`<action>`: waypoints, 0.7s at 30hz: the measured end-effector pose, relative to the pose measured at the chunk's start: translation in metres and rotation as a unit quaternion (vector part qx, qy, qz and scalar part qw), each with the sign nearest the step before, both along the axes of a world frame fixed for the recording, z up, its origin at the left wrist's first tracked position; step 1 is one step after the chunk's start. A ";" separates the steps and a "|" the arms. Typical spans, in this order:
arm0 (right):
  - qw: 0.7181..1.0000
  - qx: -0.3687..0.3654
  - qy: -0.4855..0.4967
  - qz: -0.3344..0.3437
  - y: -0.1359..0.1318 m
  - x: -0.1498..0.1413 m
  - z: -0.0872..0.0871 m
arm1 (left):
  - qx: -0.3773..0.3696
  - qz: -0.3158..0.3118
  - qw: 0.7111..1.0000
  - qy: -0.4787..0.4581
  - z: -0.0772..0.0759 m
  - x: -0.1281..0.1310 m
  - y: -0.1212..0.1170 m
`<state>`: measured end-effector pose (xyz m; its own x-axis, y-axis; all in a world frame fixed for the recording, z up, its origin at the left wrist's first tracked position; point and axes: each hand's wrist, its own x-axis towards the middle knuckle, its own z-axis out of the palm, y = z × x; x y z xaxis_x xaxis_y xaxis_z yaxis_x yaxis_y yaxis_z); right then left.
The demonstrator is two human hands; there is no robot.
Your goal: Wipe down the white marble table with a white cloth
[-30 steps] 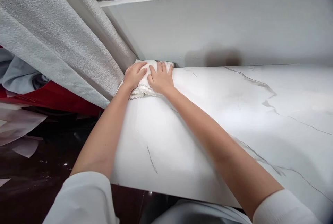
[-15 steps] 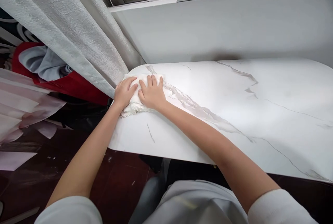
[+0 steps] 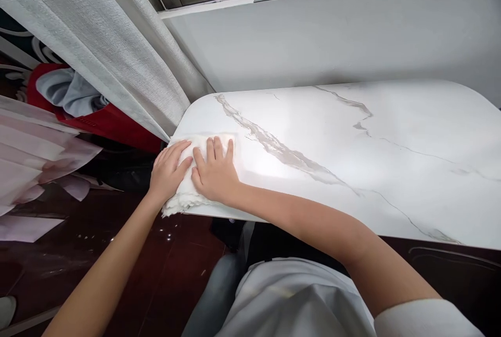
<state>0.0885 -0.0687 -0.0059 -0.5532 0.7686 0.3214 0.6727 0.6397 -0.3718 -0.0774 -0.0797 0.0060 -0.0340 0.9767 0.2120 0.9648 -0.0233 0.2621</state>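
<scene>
- Cloth (image 3: 188, 191): a folded white pad at the near left corner of the table (image 3: 352, 159), its frayed edge overhanging the rim.
- Left hand (image 3: 168, 170) and right hand (image 3: 215, 172): side by side, palms down, fingers spread flat on the cloth. They pinch nothing; the flat press likely spreads load across the pad.
- Curtain (image 3: 117, 55): hangs just beyond the far left corner.
- Change: earlier the cloth lay at that far corner; both hands have drawn it back along the left edge.
</scene>
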 end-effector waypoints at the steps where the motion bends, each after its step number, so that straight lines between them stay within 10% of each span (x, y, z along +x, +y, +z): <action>1: 1.000 0.003 0.002 0.006 -0.004 0.002 0.000 | -0.002 0.001 1.000 0.004 0.000 0.001 -0.007; 11: 0.997 0.026 0.005 0.067 -0.028 0.041 -0.001 | -0.001 0.041 0.998 0.041 0.000 0.042 -0.054; 21: 0.996 0.037 -0.003 0.079 -0.014 0.088 -0.004 | 0.005 0.026 0.999 0.043 -0.001 0.096 -0.044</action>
